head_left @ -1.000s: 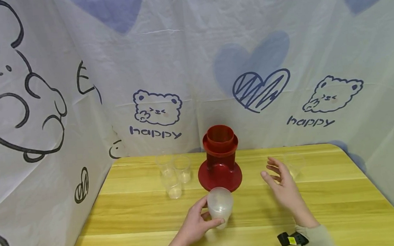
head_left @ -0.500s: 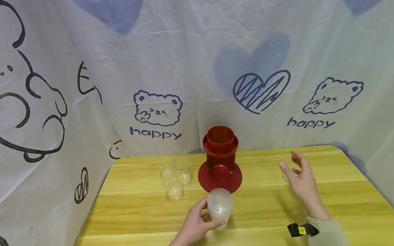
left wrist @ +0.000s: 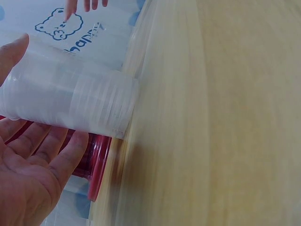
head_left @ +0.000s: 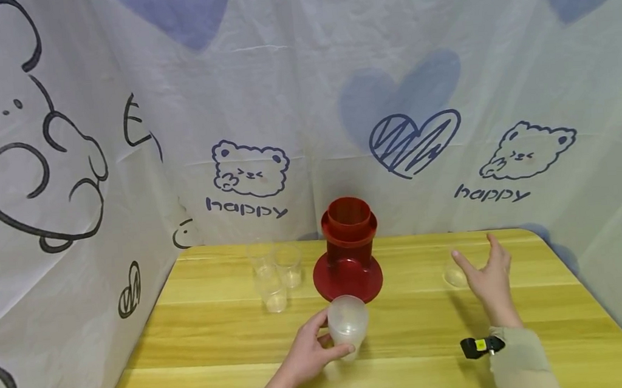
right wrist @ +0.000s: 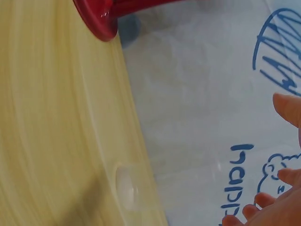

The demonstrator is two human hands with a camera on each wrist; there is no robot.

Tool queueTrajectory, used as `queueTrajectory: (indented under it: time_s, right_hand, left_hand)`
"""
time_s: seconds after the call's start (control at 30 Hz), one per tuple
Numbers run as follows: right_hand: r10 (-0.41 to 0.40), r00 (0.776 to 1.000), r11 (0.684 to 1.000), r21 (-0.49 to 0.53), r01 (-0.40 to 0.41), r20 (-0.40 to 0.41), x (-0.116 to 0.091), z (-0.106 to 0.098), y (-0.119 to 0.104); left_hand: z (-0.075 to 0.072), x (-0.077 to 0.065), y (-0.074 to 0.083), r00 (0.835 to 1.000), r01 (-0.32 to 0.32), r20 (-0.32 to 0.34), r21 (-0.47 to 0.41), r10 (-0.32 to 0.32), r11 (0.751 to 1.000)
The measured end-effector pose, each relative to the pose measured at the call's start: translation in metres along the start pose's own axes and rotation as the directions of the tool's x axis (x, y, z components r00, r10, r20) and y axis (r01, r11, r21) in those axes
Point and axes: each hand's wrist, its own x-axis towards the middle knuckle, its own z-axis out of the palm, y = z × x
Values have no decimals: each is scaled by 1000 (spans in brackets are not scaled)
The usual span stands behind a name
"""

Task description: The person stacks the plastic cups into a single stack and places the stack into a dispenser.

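My left hand (head_left: pixel 310 355) grips a stack of clear plastic cups (head_left: pixel 349 320) near the middle of the table. In the left wrist view, the cup stack (left wrist: pixel 61 92) lies between the thumb and the fingers, with several ridges close together at one end. My right hand (head_left: pixel 493 280), its fingers spread and holding nothing, hovers just right of a single clear cup (head_left: pixel 454 276). That cup's base (right wrist: pixel 126 188) shows on the table in the right wrist view; its walls are barely visible.
Behind the left hand stands a red plastic holder (head_left: pixel 350 276) with a round base and an open tube on top. Several clear cups (head_left: pixel 275 297) stand to its left on the wooden table (head_left: pixel 202 348). A printed cloth (head_left: pixel 303 97) hangs behind the table.
My right hand has moved to the right, from the left side of the single cup to its right side, and its fingers have spread. The left hand and its cup stack have stayed in place.
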Motion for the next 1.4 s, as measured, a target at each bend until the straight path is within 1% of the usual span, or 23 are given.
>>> queueTrajectory:
  time_s: [0.1,0.33,0.47,0.77,1.0,1.2,1.4]
  right_hand:
    - [20,1000,1000,-20,-19,17,5,0,4]
    - [84,994,996,-27,-83,63,14,3,12]
    - [112,990,993,-33,-110,82,18,5,15]
    - [151,982,988,22,-154,117,19,6,21]
    - [174,975,983,26,-179,139,20,8,26]
    - [186,970,982,-3,-188,154,22,8,27]
    - [180,973,984,-47,-175,147,23,9,30]
  left_hand:
    - [0,0,-1,1000,-7,1,5,7,1000]
    - [2,-1,1,1000,10,-8,1,-10,1000]
    - [2,-1,2,1000,9,-8,-1,-9,1000]
    - [0,-1,1,1000,-11,9,-7,11,1000]
    - [0,-1,2,1000,6,7,-6,-6,1000]
    - [0,0,2,1000,0,11,-18,0,1000]
    - [1,-1,1,1000,-16,3,-10,16,1000]
